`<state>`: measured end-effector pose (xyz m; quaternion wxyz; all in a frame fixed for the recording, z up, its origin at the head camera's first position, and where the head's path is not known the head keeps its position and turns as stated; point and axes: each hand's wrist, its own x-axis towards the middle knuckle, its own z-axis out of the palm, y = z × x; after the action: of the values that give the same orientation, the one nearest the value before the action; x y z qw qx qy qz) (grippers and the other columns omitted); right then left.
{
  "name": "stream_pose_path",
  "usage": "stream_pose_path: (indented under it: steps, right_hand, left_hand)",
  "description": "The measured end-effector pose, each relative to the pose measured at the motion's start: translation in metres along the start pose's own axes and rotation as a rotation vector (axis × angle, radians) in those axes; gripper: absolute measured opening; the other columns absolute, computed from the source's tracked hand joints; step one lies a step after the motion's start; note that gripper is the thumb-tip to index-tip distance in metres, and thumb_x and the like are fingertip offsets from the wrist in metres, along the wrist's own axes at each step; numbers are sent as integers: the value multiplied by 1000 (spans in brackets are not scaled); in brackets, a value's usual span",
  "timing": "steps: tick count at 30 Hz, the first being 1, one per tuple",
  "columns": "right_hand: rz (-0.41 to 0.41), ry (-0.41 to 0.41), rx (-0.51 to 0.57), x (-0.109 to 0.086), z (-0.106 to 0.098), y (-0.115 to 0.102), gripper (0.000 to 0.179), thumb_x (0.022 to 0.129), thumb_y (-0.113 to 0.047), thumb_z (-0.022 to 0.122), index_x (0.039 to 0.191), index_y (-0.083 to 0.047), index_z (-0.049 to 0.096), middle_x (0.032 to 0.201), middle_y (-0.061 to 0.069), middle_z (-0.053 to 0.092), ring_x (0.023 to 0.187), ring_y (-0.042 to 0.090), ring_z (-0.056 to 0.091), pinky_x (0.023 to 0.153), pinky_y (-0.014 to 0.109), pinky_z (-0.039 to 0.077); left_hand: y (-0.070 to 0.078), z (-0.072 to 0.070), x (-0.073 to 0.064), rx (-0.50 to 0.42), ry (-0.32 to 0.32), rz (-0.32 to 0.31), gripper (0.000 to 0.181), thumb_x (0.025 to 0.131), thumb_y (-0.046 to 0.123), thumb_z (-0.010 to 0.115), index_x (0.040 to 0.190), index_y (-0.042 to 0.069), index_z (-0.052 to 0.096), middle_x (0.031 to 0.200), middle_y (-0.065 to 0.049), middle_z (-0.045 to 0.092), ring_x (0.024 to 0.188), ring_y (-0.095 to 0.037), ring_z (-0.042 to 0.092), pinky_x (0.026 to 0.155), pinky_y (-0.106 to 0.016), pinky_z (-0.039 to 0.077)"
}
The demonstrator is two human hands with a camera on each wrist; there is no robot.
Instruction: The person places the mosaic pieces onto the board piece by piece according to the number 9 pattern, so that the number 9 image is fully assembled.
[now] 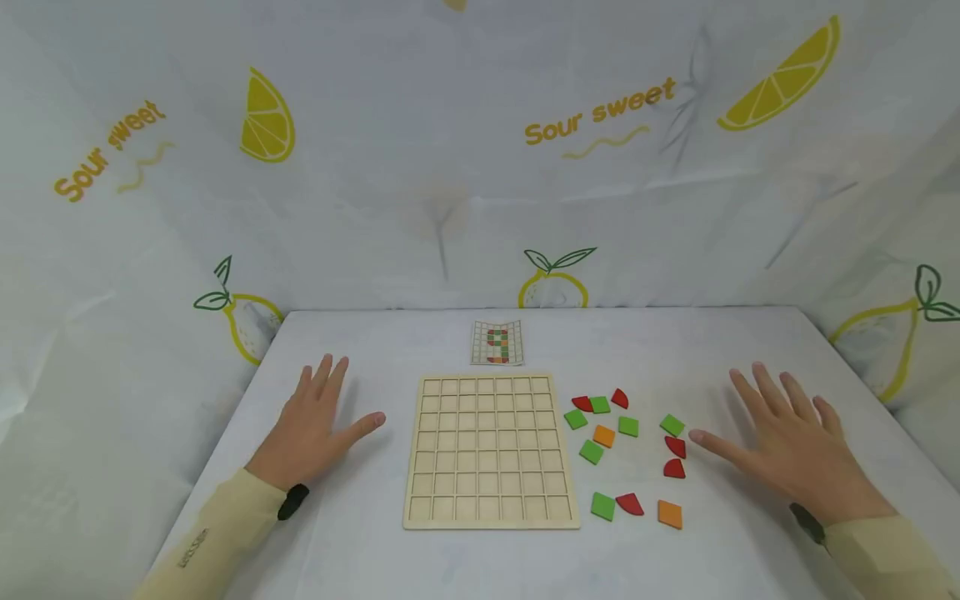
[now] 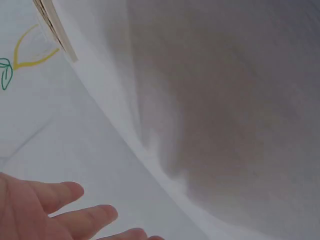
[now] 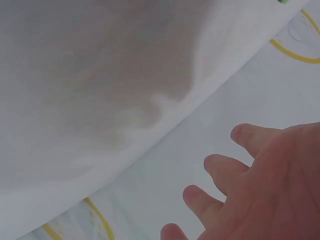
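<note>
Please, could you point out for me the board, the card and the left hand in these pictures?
Board (image 1: 487, 441), head view: a cell at the middle of its grid.
Card (image 1: 498, 342), head view: the middle of its printed pattern.
Left hand (image 1: 306, 433), head view: the back of the hand.

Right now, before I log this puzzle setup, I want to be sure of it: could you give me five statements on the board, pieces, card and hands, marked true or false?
1. The card lies beyond the board's far edge. True.
2. The loose pieces lie left of the board. False: they lie to its right.
3. Two pieces are orange squares. True.
4. The left hand grips a green piece. False: it holds nothing, its fingers spread.
5. The right hand is nearer the pieces than the left. True.
</note>
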<state>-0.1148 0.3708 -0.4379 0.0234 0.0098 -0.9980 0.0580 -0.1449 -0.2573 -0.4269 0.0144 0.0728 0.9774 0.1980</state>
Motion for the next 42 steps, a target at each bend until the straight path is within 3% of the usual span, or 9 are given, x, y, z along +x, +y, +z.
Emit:
stream_pose_path:
  steps: [4, 6, 9, 14, 23, 32, 42]
  right_hand:
    - [-56, -4, 14, 11, -8, -13, 117, 92, -82, 60, 171, -5, 20, 176, 33, 15, 156, 63, 17, 118, 81, 13]
    - [-76, -13, 19, 17, -11, -23, 117, 92, -82, 61, 171, -4, 23, 175, 34, 17, 154, 62, 21, 118, 80, 15]
    - [-105, -26, 18, 26, -15, -40, 117, 91, -83, 61, 169, -2, 28, 173, 36, 22, 152, 61, 25, 117, 78, 19]
    - [-168, -41, 34, 39, -17, -70, 110, 92, -79, 66, 164, 0, 39, 169, 36, 31, 150, 60, 31, 117, 78, 24]
    - [-287, -37, 41, 56, -14, -107, 75, 95, -51, 78, 144, 4, 63, 141, 32, 63, 132, 54, 55, 111, 73, 43]
    - [-339, -45, 58, 63, -9, -120, 49, 95, -35, 80, 126, 2, 75, 120, 20, 74, 111, 42, 68, 99, 62, 56]
    - [-323, -97, 35, 65, -6, -120, 38, 93, -29, 81, 118, -1, 79, 107, 12, 75, 97, 32, 68, 91, 56, 60]
  left_hand:
    - [15, -1, 4, -81, -3, -29, 104, 99, 76, 57, 170, 6, 28, 172, -24, 38, 155, -46, 43, 121, -67, 40]
    - [25, 0, 7, -122, -10, -51, 92, 101, 68, 61, 165, 6, 39, 159, -21, 55, 140, -40, 60, 113, -60, 50]
    - [39, 4, 13, -166, -27, -91, 74, 103, 56, 65, 156, 7, 53, 134, -15, 72, 112, -28, 71, 98, -50, 58]
    - [56, 15, 26, -206, -80, -164, 56, 102, 47, 68, 143, 9, 66, 106, -4, 75, 85, -15, 66, 80, -37, 56]
    - [77, 23, 37, -349, -164, -263, 34, 100, 37, 71, 117, 8, 70, 72, -4, 73, 62, -17, 66, 67, -29, 49]
    - [80, 26, 46, -391, -195, -296, 22, 101, 28, 70, 108, 7, 68, 69, -5, 73, 60, -16, 68, 63, -27, 50]
    - [79, 30, 50, -433, -191, -293, 17, 103, 23, 69, 107, 6, 68, 71, -6, 74, 60, -15, 72, 61, -26, 54]
